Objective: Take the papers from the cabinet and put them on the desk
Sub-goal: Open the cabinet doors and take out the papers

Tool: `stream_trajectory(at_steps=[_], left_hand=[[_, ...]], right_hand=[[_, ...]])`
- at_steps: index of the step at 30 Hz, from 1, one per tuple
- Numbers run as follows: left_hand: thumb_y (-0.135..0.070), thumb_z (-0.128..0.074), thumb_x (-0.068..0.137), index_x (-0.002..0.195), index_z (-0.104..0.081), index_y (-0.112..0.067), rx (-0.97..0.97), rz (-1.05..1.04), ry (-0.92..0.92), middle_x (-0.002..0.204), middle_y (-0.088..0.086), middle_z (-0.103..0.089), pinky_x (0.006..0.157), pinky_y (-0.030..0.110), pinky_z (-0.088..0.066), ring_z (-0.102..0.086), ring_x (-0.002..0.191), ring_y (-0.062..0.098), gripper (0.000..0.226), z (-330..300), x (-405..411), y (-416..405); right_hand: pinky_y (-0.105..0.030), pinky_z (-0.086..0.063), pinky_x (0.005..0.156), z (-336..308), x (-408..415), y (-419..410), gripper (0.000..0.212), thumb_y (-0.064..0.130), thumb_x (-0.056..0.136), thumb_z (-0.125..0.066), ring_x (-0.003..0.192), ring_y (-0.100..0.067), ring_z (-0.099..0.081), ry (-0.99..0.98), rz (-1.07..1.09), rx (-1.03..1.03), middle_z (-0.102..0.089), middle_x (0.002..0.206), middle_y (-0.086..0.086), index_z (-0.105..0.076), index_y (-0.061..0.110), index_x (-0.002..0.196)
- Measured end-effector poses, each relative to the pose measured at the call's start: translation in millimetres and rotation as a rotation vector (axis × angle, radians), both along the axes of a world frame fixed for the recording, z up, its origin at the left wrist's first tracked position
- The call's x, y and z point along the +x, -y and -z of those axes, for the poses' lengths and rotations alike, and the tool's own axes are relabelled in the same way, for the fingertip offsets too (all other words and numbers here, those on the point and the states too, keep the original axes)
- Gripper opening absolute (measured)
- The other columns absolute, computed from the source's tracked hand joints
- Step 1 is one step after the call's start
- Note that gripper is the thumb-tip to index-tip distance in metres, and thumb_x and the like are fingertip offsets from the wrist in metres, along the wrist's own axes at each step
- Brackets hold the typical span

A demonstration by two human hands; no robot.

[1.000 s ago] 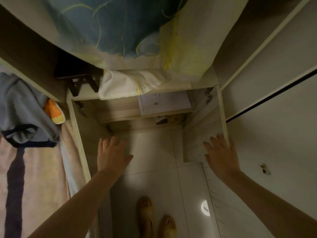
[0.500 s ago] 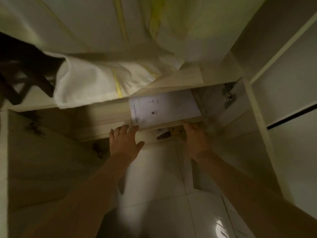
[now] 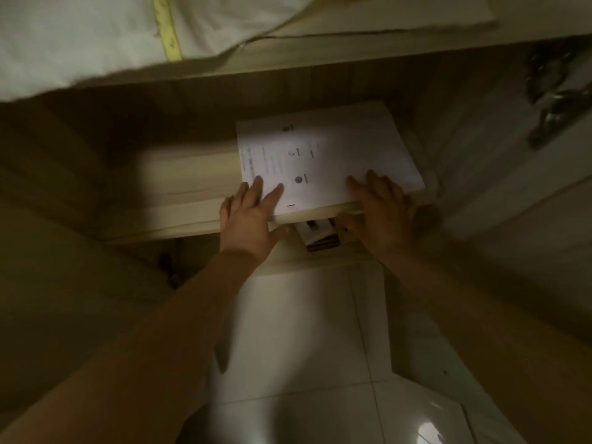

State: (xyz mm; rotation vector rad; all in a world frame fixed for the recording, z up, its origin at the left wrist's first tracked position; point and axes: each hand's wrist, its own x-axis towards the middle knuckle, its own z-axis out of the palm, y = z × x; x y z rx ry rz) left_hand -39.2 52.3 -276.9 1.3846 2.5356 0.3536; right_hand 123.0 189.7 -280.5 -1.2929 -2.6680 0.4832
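A stack of white printed papers (image 3: 336, 149) lies on a pale wooden shelf (image 3: 179, 187) inside the open cabinet. My left hand (image 3: 250, 219) is at the stack's front left corner, fingers spread on the top sheet and thumb below the front edge. At the front right corner my right hand (image 3: 384, 216) has its fingers on top and its thumb under the edge. The stack rests flat on the shelf. No desk is in view.
A small box (image 3: 320, 238) sits on the level below the shelf, between my hands. Folded white bedding with a yellow stripe (image 3: 96, 36) fills the shelf above. A metal hinge (image 3: 554, 100) and the open cabinet door (image 3: 512, 251) are on the right. White floor tiles (image 3: 304, 331) lie below.
Both hands moved forward from the cabinet doors onto the front edge of the papers. The view came much closer to the shelf.
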Motion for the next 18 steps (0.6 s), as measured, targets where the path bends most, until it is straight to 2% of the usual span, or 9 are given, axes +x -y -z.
stream_trajectory(at_steps=[6,9,12,14,16,17,18], left_hand=[[-0.048,-0.059,0.082,0.138,-0.03,-0.037,0.056,-0.077,-0.027,0.154,0.003,-0.023,0.114,0.051,-0.01,-0.013,0.141,0.029,0.064,-3.8,15.2,35.9],[-0.047,-0.062,0.08,0.135,-0.036,-0.039,0.081,-0.198,0.094,0.152,-0.001,-0.025,0.109,0.047,-0.019,-0.019,0.135,0.029,0.062,-8.8,23.4,48.6],[-0.044,-0.068,0.076,0.131,-0.04,-0.041,0.272,-0.427,0.346,0.142,0.005,-0.028,0.105,0.045,-0.028,-0.031,0.124,0.027,0.062,-18.1,32.2,47.7],[-0.033,-0.072,0.076,0.132,-0.04,-0.038,0.393,-0.602,0.612,0.133,0.007,-0.025,0.103,0.036,-0.032,-0.034,0.114,0.022,0.064,-23.2,35.2,39.5],[-0.023,-0.07,0.079,0.133,-0.039,-0.034,0.419,-0.682,0.765,0.126,0.004,-0.027,0.098,0.03,-0.032,-0.035,0.11,0.019,0.064,-19.6,34.6,32.6],[-0.019,-0.069,0.079,0.134,-0.038,-0.032,0.447,-0.69,0.797,0.129,0.003,-0.032,0.099,0.031,-0.034,-0.039,0.113,0.02,0.064,-16.6,33.4,30.4],[-0.013,-0.068,0.08,0.134,-0.039,-0.029,0.485,-0.695,0.815,0.134,0.005,-0.038,0.102,0.035,-0.036,-0.043,0.12,0.023,0.064,-12.6,32.0,29.6]], right_hand=[[-0.064,-0.038,0.096,6.2,11.3,34.9,0.057,0.029,0.077,-0.072,0.126,-0.044,-0.038,-0.101,-0.001,0.009,-0.043,0.143,-0.018,-0.052,0.022,0.129],[-0.064,-0.038,0.097,6.7,15.0,45.3,0.057,0.029,0.077,-0.072,0.128,-0.044,-0.036,-0.125,-0.011,-0.049,-0.041,0.145,-0.018,-0.052,0.022,0.13],[-0.062,-0.038,0.1,5.3,16.7,53.6,0.057,0.023,0.078,-0.072,0.129,-0.041,-0.037,-0.292,0.088,-0.059,-0.042,0.144,-0.018,-0.05,0.02,0.131],[-0.057,-0.039,0.104,7.9,17.3,62.0,0.059,0.014,0.078,-0.072,0.128,-0.036,-0.039,-0.518,0.267,-0.127,-0.043,0.139,-0.018,-0.047,0.018,0.132],[-0.049,-0.039,0.108,9.0,14.1,74.3,0.063,0.014,0.08,-0.07,0.13,-0.029,-0.04,-0.706,0.437,-0.285,-0.041,0.14,-0.014,-0.039,0.019,0.135],[-0.041,-0.04,0.109,7.8,10.5,80.5,0.064,0.017,0.083,-0.067,0.131,-0.024,-0.039,-0.762,0.498,-0.393,-0.039,0.143,-0.009,-0.035,0.022,0.137],[-0.027,-0.042,0.106,5.6,5.3,86.5,0.064,0.015,0.085,-0.065,0.13,-0.017,-0.038,-0.841,0.537,-0.502,-0.037,0.145,-0.004,-0.032,0.022,0.14]])
